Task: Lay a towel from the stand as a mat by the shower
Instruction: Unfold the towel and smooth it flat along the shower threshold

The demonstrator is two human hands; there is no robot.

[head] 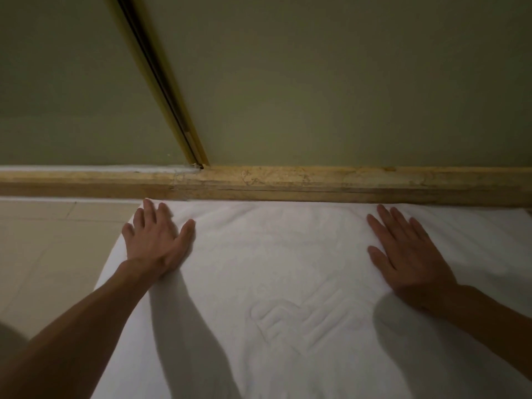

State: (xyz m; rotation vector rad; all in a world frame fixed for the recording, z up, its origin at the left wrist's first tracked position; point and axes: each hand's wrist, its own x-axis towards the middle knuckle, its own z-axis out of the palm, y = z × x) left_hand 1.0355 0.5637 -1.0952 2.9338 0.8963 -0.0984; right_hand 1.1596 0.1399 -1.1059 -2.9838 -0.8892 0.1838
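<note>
A white towel [276,254] with raised woven letters lies flat on the floor, its far edge against the stone shower kerb [288,182]. My left hand [157,240] rests palm down, fingers spread, on the towel's far left corner. Palm down as well, my right hand [408,251] presses flat on the towel's far right part. Neither hand grips the cloth.
Frosted shower glass [345,82] rises behind the kerb, with a brass door frame [161,82] running down to it. Beige floor tiles [51,249] show left of the towel.
</note>
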